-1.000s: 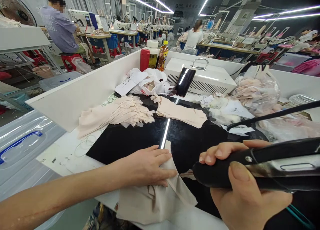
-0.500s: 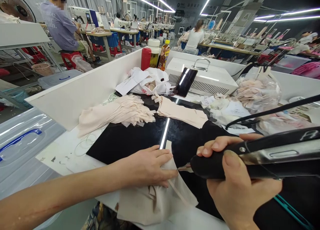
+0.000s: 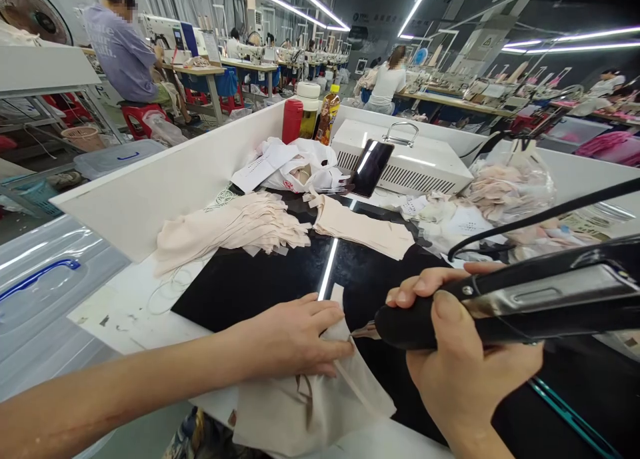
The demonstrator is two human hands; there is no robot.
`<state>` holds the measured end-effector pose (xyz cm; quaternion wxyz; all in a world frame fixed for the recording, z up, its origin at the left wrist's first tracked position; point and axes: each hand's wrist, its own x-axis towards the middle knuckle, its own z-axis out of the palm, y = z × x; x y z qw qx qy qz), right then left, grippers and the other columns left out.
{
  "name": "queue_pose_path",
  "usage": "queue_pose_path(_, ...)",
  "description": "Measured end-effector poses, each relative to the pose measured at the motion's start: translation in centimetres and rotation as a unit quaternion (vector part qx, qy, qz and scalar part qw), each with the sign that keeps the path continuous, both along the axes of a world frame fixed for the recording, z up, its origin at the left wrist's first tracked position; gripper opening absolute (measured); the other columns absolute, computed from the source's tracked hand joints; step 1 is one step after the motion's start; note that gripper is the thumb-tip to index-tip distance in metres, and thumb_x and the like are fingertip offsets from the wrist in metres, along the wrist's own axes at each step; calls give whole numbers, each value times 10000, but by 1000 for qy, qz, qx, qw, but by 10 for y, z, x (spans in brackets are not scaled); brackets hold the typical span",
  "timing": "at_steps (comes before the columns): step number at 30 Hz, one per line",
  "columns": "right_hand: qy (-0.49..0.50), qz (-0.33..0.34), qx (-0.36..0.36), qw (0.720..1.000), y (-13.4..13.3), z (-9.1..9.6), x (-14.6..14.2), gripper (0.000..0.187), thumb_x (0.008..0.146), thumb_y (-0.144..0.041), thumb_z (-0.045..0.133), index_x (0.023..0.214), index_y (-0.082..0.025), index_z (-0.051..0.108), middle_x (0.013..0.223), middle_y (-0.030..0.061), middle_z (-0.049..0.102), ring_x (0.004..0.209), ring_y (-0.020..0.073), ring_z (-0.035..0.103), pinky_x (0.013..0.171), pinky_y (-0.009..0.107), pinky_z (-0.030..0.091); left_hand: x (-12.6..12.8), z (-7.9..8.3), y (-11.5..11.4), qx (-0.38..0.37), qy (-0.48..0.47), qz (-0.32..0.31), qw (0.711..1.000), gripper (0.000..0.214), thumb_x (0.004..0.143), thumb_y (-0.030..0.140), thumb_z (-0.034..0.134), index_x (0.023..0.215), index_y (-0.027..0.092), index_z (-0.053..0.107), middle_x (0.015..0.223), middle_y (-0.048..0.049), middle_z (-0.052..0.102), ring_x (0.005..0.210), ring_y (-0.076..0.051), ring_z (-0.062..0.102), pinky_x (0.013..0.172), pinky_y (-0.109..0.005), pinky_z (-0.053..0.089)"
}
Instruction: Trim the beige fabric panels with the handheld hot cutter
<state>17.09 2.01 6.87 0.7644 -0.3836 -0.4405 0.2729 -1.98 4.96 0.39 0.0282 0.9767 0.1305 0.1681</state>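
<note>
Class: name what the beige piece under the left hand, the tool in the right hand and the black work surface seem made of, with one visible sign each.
Beige piece: thin matte cloth; it folds softly. Tool: matte black grip, probably plastic or rubber, with a shiny metal-looking panel. Black work surface: glossy, perhaps glass or acrylic; it mirrors a ceiling light.

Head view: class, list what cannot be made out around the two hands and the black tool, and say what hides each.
1. Rear end of the black tool: cut off by the right edge of the head view.
2. Its metal tip: too small to tell whether it touches the beige cloth.
3. The beige cloth: partly hidden under the flat left hand.
4. Wrist of the right hand: cut off by the bottom edge.
5. Label on the bottle: too small to read.
</note>
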Motion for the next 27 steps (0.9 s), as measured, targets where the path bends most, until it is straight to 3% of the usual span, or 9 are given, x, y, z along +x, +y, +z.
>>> queue_pose_path(7, -1, -6, 6, 1000, 1, -2, 1, 346, 817, -203, 855, 1066, -247, 619, 759, -61, 689, 579, 148, 668, 607, 326, 636, -3, 1, 1, -22, -4, 5, 1000, 342, 1030, 429, 723, 1309, 237, 678, 1195, -120, 611, 1070, -249, 638, 1073, -401, 526)
queue_pose_path(27, 12, -9, 3, 1000, 12, -6, -4, 357, 817, -234, 878, 1062, -247, 618, 772, -57, 696, 597, 152, 670, 618, 336, 625, -4, 2, 1, -38, -2, 2, 999, 398, 1032, 457, 718, 1353, 225, 682, 1211, -119, 612, 1083, -252, 636, 1038, -388, 532)
